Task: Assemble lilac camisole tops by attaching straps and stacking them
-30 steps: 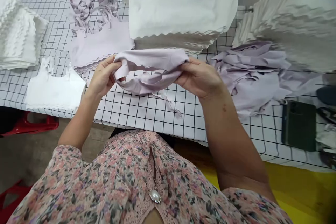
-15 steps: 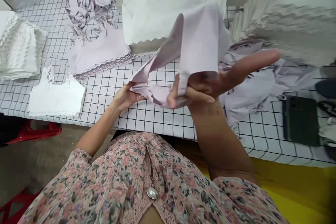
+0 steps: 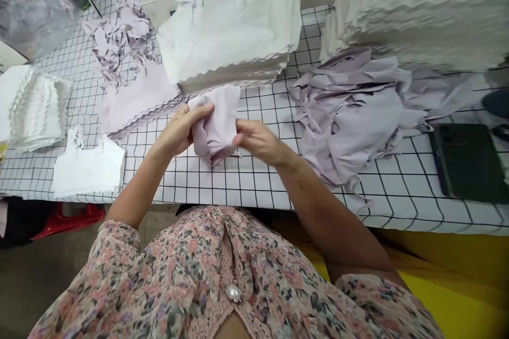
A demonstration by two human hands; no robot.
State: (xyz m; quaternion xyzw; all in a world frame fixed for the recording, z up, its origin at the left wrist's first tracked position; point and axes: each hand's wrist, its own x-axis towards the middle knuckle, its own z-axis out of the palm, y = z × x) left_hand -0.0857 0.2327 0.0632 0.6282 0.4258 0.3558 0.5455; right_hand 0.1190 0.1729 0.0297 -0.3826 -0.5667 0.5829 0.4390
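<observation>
L hand [image 3: 182, 130] grips rumpled, folded lt purple garment [image 3: 221, 117]

- Passable over the bare tabletop [image 3: 222, 185] in front of the lilac garment [image 3: 222, 116], between both forearms.
- Blocked just behind the garment by a thick stack of white tops [image 3: 234, 37].
- Hemmed in just beside the left grip [image 3: 180, 130] by a lilac stack [image 3: 139, 90].
- Passable between the right grip [image 3: 257, 140] and the lilac heap [image 3: 353, 116], then back through the gap between the white tops and a white pile [image 3: 429, 21].
- Passable again at the front edge between heap and dark phone [image 3: 469, 161].
</observation>
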